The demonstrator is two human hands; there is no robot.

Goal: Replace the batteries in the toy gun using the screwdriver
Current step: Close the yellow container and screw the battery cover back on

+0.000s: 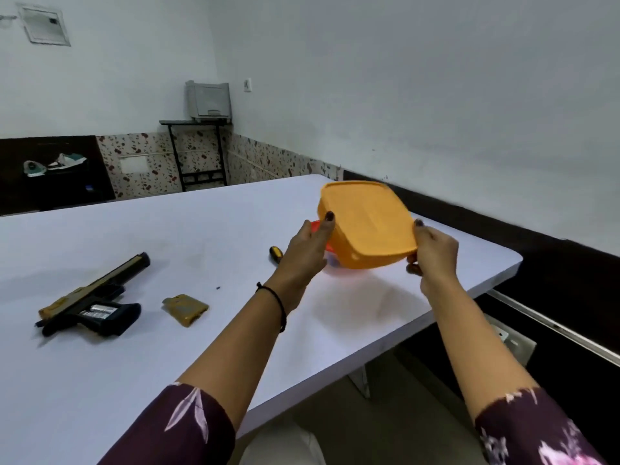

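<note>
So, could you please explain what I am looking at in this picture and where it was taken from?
There is no machine here. The single picture comes from a camera worn on a person's head, looking forward and down, so the two arms coming in from below are that person's own. The left hand and right hand grip an orange lid by opposite edges, tilted above a red container that is mostly hidden behind it. On the white table lies the toy gun, its compartment open with batteries showing. Beside it lie the gold cover and a small dark speck, perhaps a screw. The screwdriver, with a yellow and black handle, is partly hidden behind the left hand.
</note>
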